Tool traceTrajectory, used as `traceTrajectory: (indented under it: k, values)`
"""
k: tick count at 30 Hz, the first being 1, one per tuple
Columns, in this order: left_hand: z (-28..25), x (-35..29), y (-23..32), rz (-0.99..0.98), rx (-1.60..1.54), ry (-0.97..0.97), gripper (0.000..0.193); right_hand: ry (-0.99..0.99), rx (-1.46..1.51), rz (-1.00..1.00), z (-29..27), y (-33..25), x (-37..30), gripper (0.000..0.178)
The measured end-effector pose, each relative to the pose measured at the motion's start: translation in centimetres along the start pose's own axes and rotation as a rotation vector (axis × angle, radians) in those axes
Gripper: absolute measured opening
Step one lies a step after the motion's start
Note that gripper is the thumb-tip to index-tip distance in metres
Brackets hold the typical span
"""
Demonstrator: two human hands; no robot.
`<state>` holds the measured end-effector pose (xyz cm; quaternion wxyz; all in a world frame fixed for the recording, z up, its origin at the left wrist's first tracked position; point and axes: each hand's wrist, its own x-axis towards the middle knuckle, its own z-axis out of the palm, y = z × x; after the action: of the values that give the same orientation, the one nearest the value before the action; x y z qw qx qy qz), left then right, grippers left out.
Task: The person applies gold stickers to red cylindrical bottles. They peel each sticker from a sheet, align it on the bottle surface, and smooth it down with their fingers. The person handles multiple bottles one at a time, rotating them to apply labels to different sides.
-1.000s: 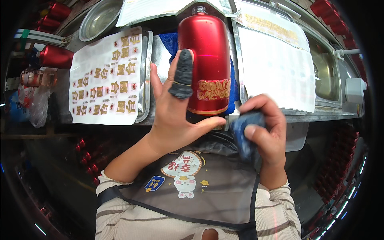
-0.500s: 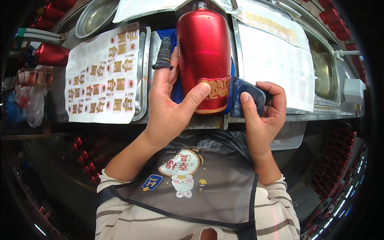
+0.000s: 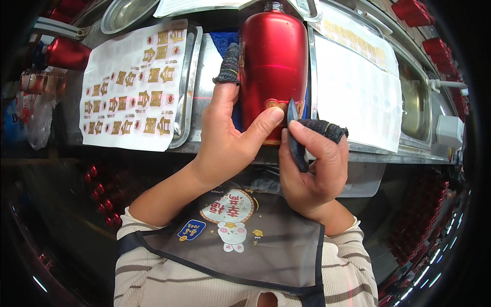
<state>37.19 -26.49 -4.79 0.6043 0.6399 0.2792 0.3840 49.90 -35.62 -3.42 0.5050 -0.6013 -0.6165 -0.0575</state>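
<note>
A glossy red bottle (image 3: 274, 61) lies on a blue cloth (image 3: 221, 42), its threaded neck pointing away from me. My left hand (image 3: 222, 128) grips its left side, thumb pressed near a gold-and-red decal (image 3: 271, 104) by the base. A dark knitted finger sleeve (image 3: 229, 64) covers that hand's index finger. In my right hand (image 3: 319, 171) is a dark blue scraper (image 3: 298, 157), seen edge-on, its tip at the bottle's lower right beside the decal. The right index finger also wears a dark sleeve (image 3: 325, 129). My fingers hide part of the decal.
Left of the bottle, a sheet of gold decals (image 3: 123, 102) lies on a metal tray (image 3: 188, 97). To the right are a white sheet (image 3: 353, 92) and a steel sink (image 3: 415, 112). Another red bottle (image 3: 67, 53) lies far left; a metal bowl (image 3: 125, 16) stands behind.
My right hand has moved left and turned the scraper from flat to edge-on, bringing it against the bottle. In the picture, the bottle and left hand sit slightly farther right.
</note>
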Motion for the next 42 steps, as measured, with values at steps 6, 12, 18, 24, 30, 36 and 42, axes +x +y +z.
traceTrajectory:
  k: [6, 12, 18, 24, 30, 36, 42]
  values:
    - [-0.5, -0.2, -0.5, 0.017, 0.019, 0.025, 0.062, 0.039, 0.165, 0.258, -1.4, 0.1, -0.7, 0.031]
    - [-1.9, -0.2, 0.5, -0.193, -0.432, 0.022, 0.059, -0.265, -0.056, -0.247, -0.8, -0.8, 1.0, 0.045]
    - [-3.4, -0.7, 0.8, -0.262, -0.338, 0.127, 0.062, -0.319, -0.127, -0.123, -2.1, -3.0, 5.0, 0.042]
    - [-3.3, -0.9, 1.4, -0.203, -0.262, 0.114, 0.070, -0.322, 0.078, -0.396, -1.0, -0.9, 1.6, 0.034]
    - [-3.7, -2.9, 1.2, 0.080, 0.136, -0.049, 0.067, -0.300, 0.141, -0.130, -3.5, 0.7, 0.9, 0.040]
    - [-1.1, -3.7, 0.1, 0.294, 0.917, -0.107, 0.051, -0.252, 0.280, -0.002, -4.0, 2.2, 0.0, 0.036]
    - [-1.0, -2.6, 0.1, 0.288, 0.969, -0.019, 0.065, -0.116, 0.325, 0.159, -3.0, 4.6, -0.6, 0.033]
